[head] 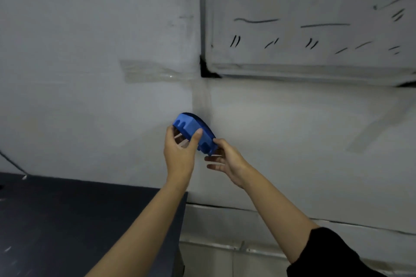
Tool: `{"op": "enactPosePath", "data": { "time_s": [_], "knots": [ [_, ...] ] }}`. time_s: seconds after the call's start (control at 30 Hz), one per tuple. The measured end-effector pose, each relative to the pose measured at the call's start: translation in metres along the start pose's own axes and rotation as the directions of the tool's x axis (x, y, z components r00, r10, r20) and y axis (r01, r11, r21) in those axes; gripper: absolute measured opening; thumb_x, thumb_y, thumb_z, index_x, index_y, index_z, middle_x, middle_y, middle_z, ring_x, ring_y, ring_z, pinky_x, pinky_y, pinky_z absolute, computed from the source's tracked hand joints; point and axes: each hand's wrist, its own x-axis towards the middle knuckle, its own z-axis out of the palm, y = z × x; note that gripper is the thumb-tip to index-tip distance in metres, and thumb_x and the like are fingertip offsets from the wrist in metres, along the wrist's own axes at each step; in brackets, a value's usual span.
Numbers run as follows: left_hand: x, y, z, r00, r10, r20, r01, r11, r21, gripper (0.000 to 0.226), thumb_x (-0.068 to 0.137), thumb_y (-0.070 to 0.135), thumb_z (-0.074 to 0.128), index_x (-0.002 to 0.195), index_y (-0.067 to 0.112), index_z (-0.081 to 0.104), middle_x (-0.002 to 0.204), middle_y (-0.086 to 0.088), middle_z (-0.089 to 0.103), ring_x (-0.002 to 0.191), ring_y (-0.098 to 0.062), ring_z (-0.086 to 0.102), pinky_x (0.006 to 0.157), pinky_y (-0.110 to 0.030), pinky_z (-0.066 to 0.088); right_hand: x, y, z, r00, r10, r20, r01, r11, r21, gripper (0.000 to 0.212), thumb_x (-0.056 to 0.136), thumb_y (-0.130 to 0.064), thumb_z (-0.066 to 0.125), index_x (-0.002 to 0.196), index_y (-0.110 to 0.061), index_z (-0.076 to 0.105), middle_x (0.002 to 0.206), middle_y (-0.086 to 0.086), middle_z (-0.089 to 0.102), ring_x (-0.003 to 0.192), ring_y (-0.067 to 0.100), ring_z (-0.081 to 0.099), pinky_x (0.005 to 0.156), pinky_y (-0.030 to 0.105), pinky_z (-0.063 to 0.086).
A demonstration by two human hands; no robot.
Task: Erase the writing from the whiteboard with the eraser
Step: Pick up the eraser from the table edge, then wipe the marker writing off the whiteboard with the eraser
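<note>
A blue plastic eraser [191, 127] is held in the air in front of the white wall, below the whiteboard's lower left corner. My left hand [181, 153] grips its left end, thumb on the near face and fingers behind. My right hand [226, 159] pinches its lower right end with thumb and forefinger, the other fingers spread. The whiteboard [315, 7] hangs at the upper right, marked with several black strokes and lines. Its felt side faces away from me and is hidden.
A dark table [67, 220] fills the lower left, its corner near my left forearm. Strips of clear tape [148, 71] stick to the wall left of and below the board. A ledge or trunking [225, 247] runs along the wall at the bottom.
</note>
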Motion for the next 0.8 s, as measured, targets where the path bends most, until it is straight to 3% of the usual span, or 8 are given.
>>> {"op": "enactPosePath", "data": {
  "time_s": [0.1,0.2,0.27,0.33,0.43,0.53,0.63,0.8],
  "knots": [
    [-0.004,0.036,0.017,0.982,0.188,-0.029,-0.187,0.982,0.031,0.056,0.077,0.027,0.079,0.125,0.023,0.049,0.112,0.008,0.061,0.096,0.004,0.062,0.074,-0.009,0.050,-0.016,-0.029,-0.010,0.919,-0.386,-0.079,0.355,0.899,-0.255,0.015,0.098,-0.025,0.051,0.101,-0.016,0.063,0.094,0.006,0.069,0.082,0.017,0.065,0.068,0.024,0.054],
    [-0.004,0.065,0.030,0.886,0.463,0.042,-0.463,0.870,0.171,0.058,0.073,0.027,0.082,0.122,0.018,0.052,0.114,0.002,0.058,0.099,-0.004,0.055,0.084,-0.010,0.045,-0.032,-0.056,-0.026,0.633,-0.769,-0.091,0.598,0.560,-0.573,0.008,0.095,-0.015,0.056,0.097,-0.019,0.063,0.091,-0.004,0.066,0.081,0.007,0.062,0.069,0.016,0.049],
    [-0.002,0.081,0.038,0.808,0.581,0.099,-0.587,0.775,0.235,0.059,0.072,0.028,0.083,0.122,0.016,0.053,0.113,0.003,0.052,0.100,-0.006,0.051,0.085,-0.008,0.042,-0.040,-0.077,-0.034,0.431,-0.902,-0.033,0.613,0.319,-0.723,0.010,0.093,-0.012,0.055,0.100,-0.017,0.061,0.095,-0.005,0.060,0.087,0.009,0.056,0.075,0.020,0.048],
    [0.005,0.095,0.045,0.754,0.645,0.126,-0.649,0.701,0.294,0.060,0.072,0.031,0.082,0.123,0.015,0.053,0.114,0.006,0.046,0.104,-0.010,0.048,0.088,-0.012,0.043,-0.045,-0.098,-0.039,0.280,-0.959,0.042,0.564,0.129,-0.816,0.014,0.091,-0.010,0.055,0.103,-0.014,0.060,0.100,-0.001,0.058,0.093,0.015,0.051,0.081,0.026,0.044],
    [0.015,0.111,0.055,0.684,0.718,0.128,-0.712,0.621,0.327,0.058,0.072,0.031,0.082,0.120,0.012,0.055,0.114,0.002,0.045,0.105,-0.018,0.051,0.089,-0.018,0.046,-0.050,-0.122,-0.045,0.106,-0.989,0.102,0.424,-0.048,-0.904,0.021,0.088,-0.011,0.056,0.109,-0.013,0.061,0.106,0.005,0.056,0.097,0.021,0.049,0.085,0.030,0.039],
    [0.025,0.121,0.061,0.609,0.779,0.148,-0.757,0.516,0.400,0.062,0.070,0.023,0.085,0.123,0.013,0.056,0.115,-0.008,0.047,0.105,-0.022,0.050,0.088,-0.030,0.050,-0.054,-0.127,-0.050,0.055,-0.990,0.130,0.298,-0.108,-0.949,0.028,0.088,-0.015,0.057,0.115,-0.016,0.060,0.111,0.008,0.054,0.100,0.024,0.048,0.086,0.035,0.038],
    [0.036,0.122,0.063,0.525,0.829,0.194,-0.763,0.357,0.539,0.066,0.065,0.017,0.088,0.125,0.013,0.059,0.113,-0.012,0.052,0.101,-0.025,0.049,0.085,-0.042,0.049,-0.054,-0.120,-0.060,0.110,-0.971,0.211,0.211,-0.185,-0.960,0.035,0.086,-0.015,0.056,0.122,-0.018,0.061,0.115,0.008,0.056,0.107,0.027,0.050,0.091,0.039,0.039],
    [0.055,0.127,0.063,0.384,0.868,0.316,-0.783,0.125,0.609,0.069,0.063,0.018,0.089,0.126,0.012,0.061,0.113,-0.013,0.054,0.101,-0.026,0.045,0.083,-0.043,0.044,-0.049,-0.121,-0.064,0.103,-0.964,0.244,0.200,-0.220,-0.955,0.042,0.084,-0.013,0.059,0.126,-0.018,0.060,0.115,0.005,0.058,0.110,0.025,0.048,0.095,0.037,0.037]
  ]
}}
